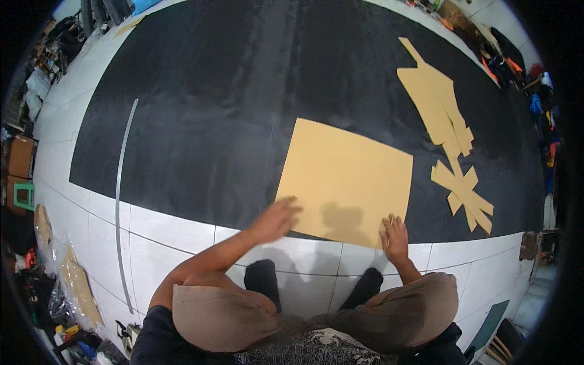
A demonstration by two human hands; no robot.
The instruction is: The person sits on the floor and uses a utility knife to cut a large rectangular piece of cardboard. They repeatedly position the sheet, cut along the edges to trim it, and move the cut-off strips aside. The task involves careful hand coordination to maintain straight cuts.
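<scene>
A tan, roughly rectangular sheet of cardboard (344, 173) lies on a large black sheet (201, 121), with its near edge reaching just past the black sheet's border. My left hand (278, 220) is at the cardboard's near left corner, fingers apart and slightly smeared; whether it touches the sheet I cannot tell. At the near right corner, my right hand (394, 238) rests with its fingers extended over the cardboard's edge. Neither hand grips anything. Shadows of my head and arms fall on the cardboard's near part.
Cut tan pattern pieces (429, 100) and a pile of narrower tan strips (463, 191) lie to the right. On the left, a long thin metal straightedge (120, 182) spans black sheet and white tiles (161, 237). A green stool (24, 196) and clutter line the left side.
</scene>
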